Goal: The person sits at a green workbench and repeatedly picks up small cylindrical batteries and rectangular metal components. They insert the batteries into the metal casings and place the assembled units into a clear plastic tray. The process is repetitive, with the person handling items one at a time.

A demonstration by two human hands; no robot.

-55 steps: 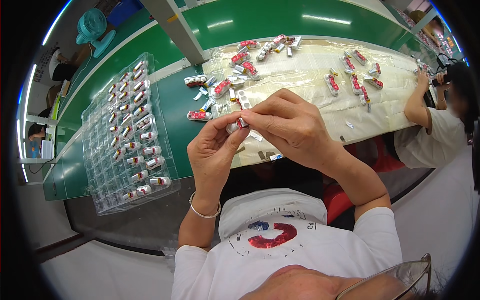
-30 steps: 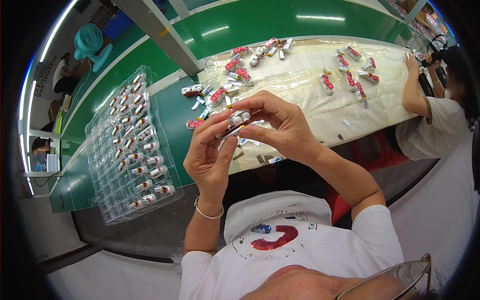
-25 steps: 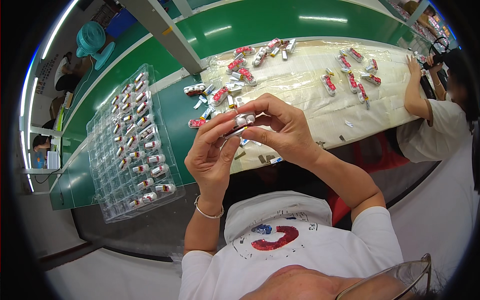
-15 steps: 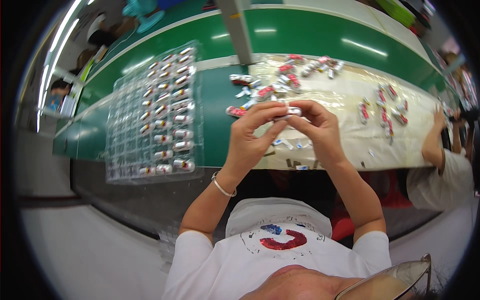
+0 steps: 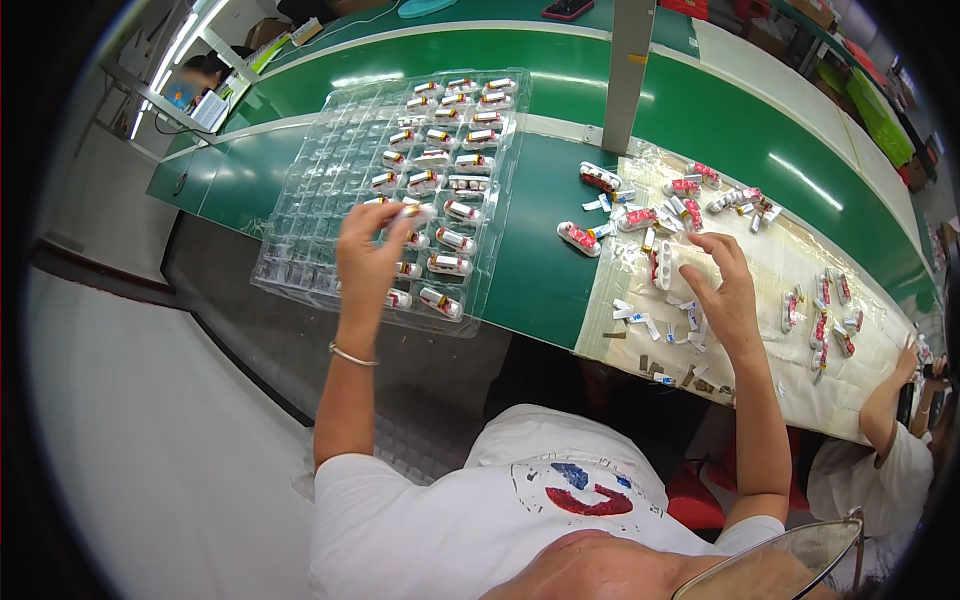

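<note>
While pieces (image 5: 449,264) sit inside, clear tray (image 5: 322,190), part-filled

Just behind the left hand (image 5: 370,250), a thin, pale silvery bangle (image 5: 353,356) circles the wrist; well back from both hands, a white short-sleeved T-shirt (image 5: 420,535) bears a curved red patch (image 5: 590,504) and a smaller blue patch (image 5: 570,474); farthest behind the right hand (image 5: 728,300), thin dark-framed glasses (image 5: 857,535).
</note>
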